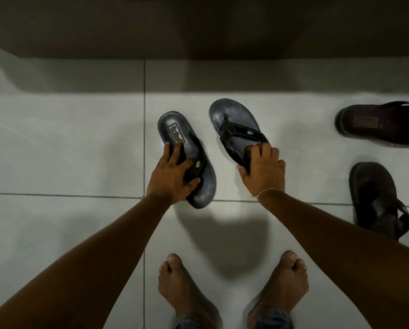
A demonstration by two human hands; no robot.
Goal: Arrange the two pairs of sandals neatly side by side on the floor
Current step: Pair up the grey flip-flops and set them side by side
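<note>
We look straight down at a pale tiled floor, with a dark wall base running across the top of the view. Our left hand lies on the left blue sandal, fingers spread over the footbed and strap, thumb curled round the strap near the toe end. This sandal lies heel away from us, tilted so its heel points up-left. Our right hand grips the right blue sandal at its near end, fingers curled over the black strap and thumb hooked at the sole's edge. That sandal lies toe away from us, so the two blue sandals point opposite ways, close together but not touching.

Well off to the right lie two dark brown sandals, apart from each other: one lying crosswise near the frame edge, the other below it, lengthwise, straps toward us. Neither hand touches them.

Our bare feet stand at the bottom of the view, both on the tiles.
</note>
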